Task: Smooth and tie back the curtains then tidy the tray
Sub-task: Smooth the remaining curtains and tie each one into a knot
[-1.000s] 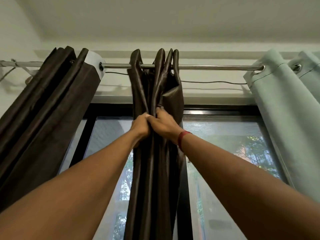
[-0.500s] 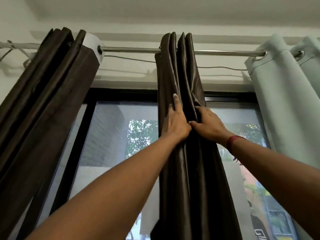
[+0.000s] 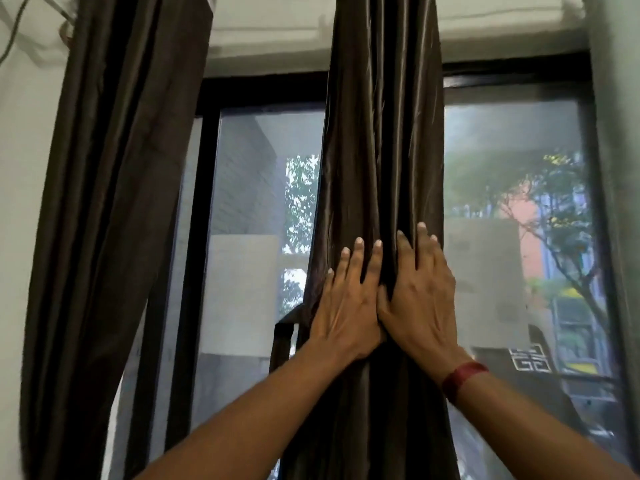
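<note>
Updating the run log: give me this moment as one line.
step: smoothing | left hand: flat on middle curtain | right hand: flat on it, beside left | tie-back: not done | tray: unseen

Both my arms reach up and forward, nearly straight. My left hand (image 3: 346, 303) and right hand (image 3: 420, 296) lie flat, palms away, fingers spread and pointing up, thumb edges touching. A red band (image 3: 462, 379) circles my right wrist.
</note>
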